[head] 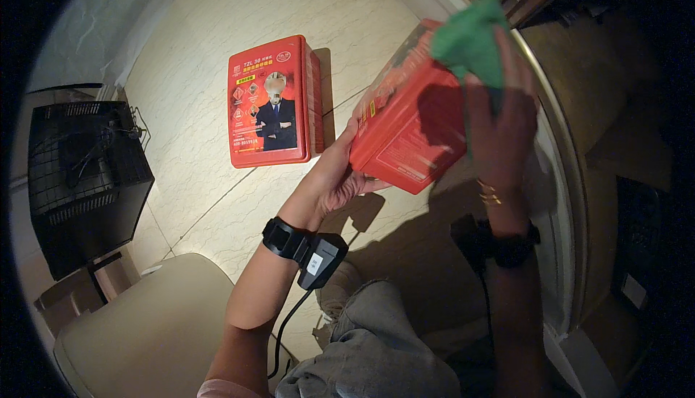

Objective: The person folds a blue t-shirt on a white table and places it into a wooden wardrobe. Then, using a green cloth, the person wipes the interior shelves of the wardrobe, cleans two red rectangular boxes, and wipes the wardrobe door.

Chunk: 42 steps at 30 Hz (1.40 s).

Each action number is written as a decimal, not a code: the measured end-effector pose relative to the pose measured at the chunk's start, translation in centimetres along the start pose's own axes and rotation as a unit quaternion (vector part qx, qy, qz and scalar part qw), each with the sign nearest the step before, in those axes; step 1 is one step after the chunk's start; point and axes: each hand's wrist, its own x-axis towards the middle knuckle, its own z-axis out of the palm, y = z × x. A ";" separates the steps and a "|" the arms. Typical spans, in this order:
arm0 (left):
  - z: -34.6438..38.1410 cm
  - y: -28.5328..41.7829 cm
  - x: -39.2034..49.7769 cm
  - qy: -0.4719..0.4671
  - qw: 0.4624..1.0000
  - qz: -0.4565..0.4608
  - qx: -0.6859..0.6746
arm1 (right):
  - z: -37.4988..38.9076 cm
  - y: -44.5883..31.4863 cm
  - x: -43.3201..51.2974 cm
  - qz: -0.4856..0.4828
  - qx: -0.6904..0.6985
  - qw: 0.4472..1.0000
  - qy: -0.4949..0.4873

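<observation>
My left hand (pixel 345 173) grips the lower end of a red plastic respirator box (pixel 415 132), which it holds tilted above the floor. A green cloth (pixel 469 40) is bunched in my right hand (pixel 502 110), at the box's upper right corner. Cloth and fingers are blurred. The fingers of my left hand are partly hidden under the box. A second red box (pixel 271 102), its printed front bearing a suited figure with a light bulb for a head, rests on the floor to the left.
Pale marble-look tiles (pixel 195 18) cover the floor. A black wire-mesh case (pixel 89 175) stands at the left, near a beige seat (pixel 146 322). A curved pale door sill or trim (pixel 554 192) runs along the right. Cables hang from black devices (pixel 323 262) strapped to both wrists.
</observation>
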 end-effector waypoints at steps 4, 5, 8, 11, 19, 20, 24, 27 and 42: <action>-1.1 0.2 1.1 -0.058 0.984 -0.077 -0.152 | 3.8 -0.5 0.3 -0.088 -0.129 0.986 -0.055; -1.2 0.2 1.5 -0.059 0.977 -0.095 -0.183 | 4.5 -0.9 0.0 -0.074 -0.146 0.981 -0.106; -1.5 0.0 1.8 -0.055 0.963 -0.105 -0.243 | 4.3 -2.2 -2.3 -0.109 -0.074 0.980 -0.151; -1.4 -0.5 1.6 -0.023 0.972 -0.085 -0.218 | 2.3 -4.0 -5.4 -0.099 -0.055 0.973 -0.202; 0.2 -0.9 0.5 0.089 0.992 -0.039 -0.083 | 3.3 -0.3 -2.6 0.016 -0.027 0.982 -0.187; 0.5 -1.0 0.0 0.126 0.990 -0.012 -0.056 | 4.0 0.8 -1.5 0.050 0.028 0.984 -0.168; 1.5 -0.4 -0.4 0.208 0.935 0.184 0.222 | 5.3 2.5 -0.7 0.060 0.074 0.987 -0.132; 2.3 0.8 1.4 0.207 0.854 0.284 0.385 | 5.2 1.9 -2.0 0.111 0.150 0.975 -0.120; 0.8 -0.4 0.9 0.135 0.899 0.255 0.330 | -0.7 -5.5 -10.0 0.063 0.247 0.955 -0.149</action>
